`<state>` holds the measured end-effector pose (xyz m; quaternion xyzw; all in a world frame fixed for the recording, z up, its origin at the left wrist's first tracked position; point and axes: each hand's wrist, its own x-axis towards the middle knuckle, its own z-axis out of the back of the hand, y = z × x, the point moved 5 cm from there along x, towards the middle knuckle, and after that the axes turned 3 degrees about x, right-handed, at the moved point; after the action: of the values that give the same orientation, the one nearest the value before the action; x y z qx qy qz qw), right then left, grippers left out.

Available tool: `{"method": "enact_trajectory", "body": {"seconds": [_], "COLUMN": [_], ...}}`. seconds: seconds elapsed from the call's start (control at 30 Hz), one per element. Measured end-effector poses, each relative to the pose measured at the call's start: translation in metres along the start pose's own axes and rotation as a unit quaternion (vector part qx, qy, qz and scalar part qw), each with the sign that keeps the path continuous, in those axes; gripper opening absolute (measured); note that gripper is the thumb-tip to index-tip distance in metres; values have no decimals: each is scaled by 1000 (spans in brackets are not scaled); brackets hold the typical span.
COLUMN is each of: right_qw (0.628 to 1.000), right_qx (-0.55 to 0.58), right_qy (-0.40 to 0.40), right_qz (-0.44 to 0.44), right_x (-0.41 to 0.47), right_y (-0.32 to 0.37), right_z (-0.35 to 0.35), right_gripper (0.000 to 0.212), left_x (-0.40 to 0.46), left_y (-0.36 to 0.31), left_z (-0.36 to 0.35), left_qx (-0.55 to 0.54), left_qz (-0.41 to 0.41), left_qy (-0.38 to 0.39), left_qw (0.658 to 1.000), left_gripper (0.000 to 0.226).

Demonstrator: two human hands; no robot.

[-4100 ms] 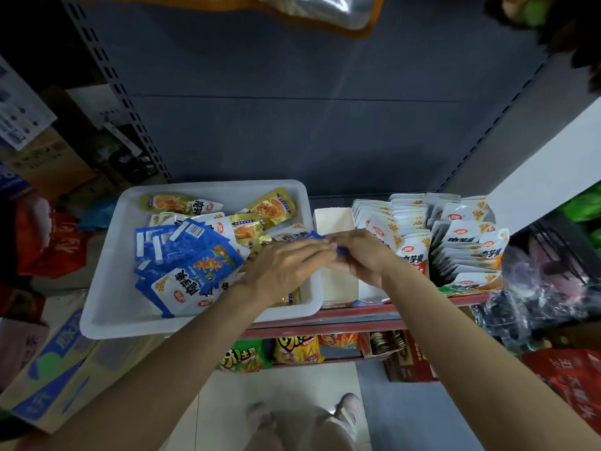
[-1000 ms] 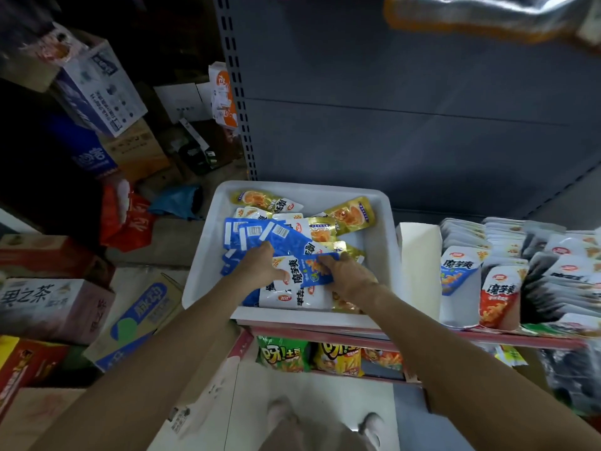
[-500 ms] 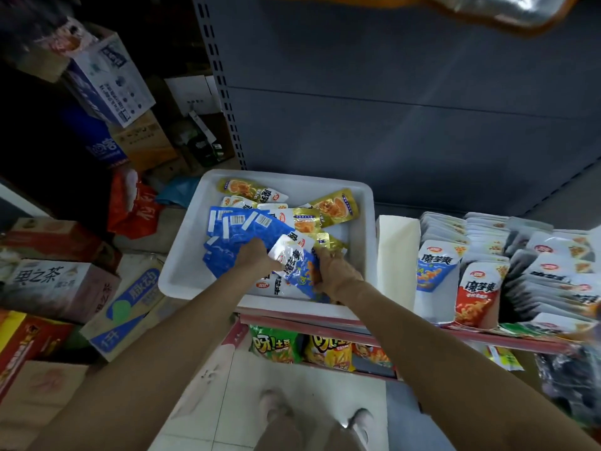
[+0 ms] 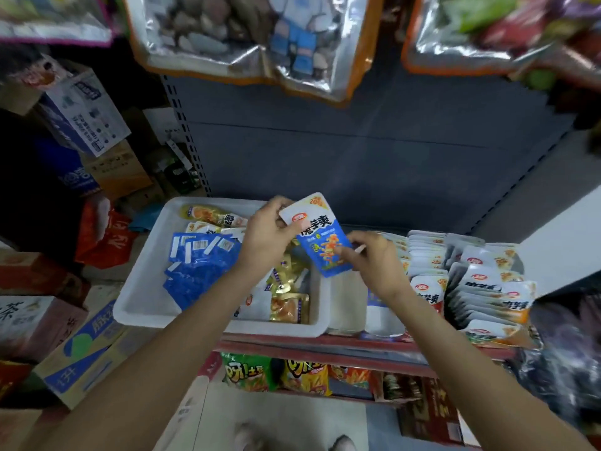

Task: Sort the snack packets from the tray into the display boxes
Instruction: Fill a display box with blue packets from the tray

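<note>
Blue packet lifted off tray | left grip pinches top, right grip pinches bottom

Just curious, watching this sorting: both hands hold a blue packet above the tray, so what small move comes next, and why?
Probably carry the blue packet, pinched by the left hand and right hand, rightward to the display boxes; it is already lifted off the white tray.
</note>
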<state>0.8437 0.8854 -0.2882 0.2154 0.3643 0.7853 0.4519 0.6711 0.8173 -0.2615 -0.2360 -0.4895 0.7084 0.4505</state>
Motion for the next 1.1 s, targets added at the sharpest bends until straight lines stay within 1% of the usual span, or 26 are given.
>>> {"method": "enact_trajectory", "body": {"seconds": [0.13,0.2,0.3,0.33,0.43,0.47,0.57,0.67,0.7,0.77,0.8,0.83,0.93,1.03,1.1], "right_qw": [998,997,996,995,993,992,992,994,995,996,997,998,998,995,993], "right_qx": [11,8,4,-1,-8,-12,-35,-43,-46,-37,-29,-27,-57,-85,-86], "right_qy": [-31,-48,-82,-87,-103,-109,-117,-88,-72,-58,-57,-55,-38,-58,-75], "right_qz": [-51,-58,-45,-45,-60,-58,-41,-38,-46,-48,-42,-34,-13,10,38], "right_x": [-9,-15,-21,-21,-22,-22,-27,-26,-25,-23,-22,-22,-18,-15,-15], "right_y": [-35,-47,-54,-55,-62,-64,-66,-74,-78,-83,-83,-83,-81,-76,-63], "right_z": [43,59,75,79,85,87,90,82,78,72,70,67,60,58,54], "right_gripper": [13,13,8,8,31,31,20,16,14,3,2,7,14,13,12], "left_x": [5,2,-4,-5,-3,-3,-8,-12,-12,-11,-12,-13,-18,-16,-15], "left_y": [-26,-35,-47,-50,-54,-55,-59,-54,-49,-34,-27,-21,-12,-10,-8], "left_z": [-50,-76,-109,-117,-130,-132,-134,-136,-140,-147,-151,-154,-155,-144,-128], "left_qx": [-45,-14,64,86,110,113,119,152,182,251,273,280,259,239,219], "left_qz": [-31,-59,-123,-143,-166,-169,-192,-219,-213,-176,-157,-140,-113,-110,-111], "left_qy": [64,102,140,140,126,122,116,117,128,157,171,181,180,146,115], "left_qw": [996,993,980,976,972,972,967,957,951,939,934,932,942,954,963], "left_gripper": [19,18,3,2,4,5,6,8,7,6,6,8,10,10,12]}}
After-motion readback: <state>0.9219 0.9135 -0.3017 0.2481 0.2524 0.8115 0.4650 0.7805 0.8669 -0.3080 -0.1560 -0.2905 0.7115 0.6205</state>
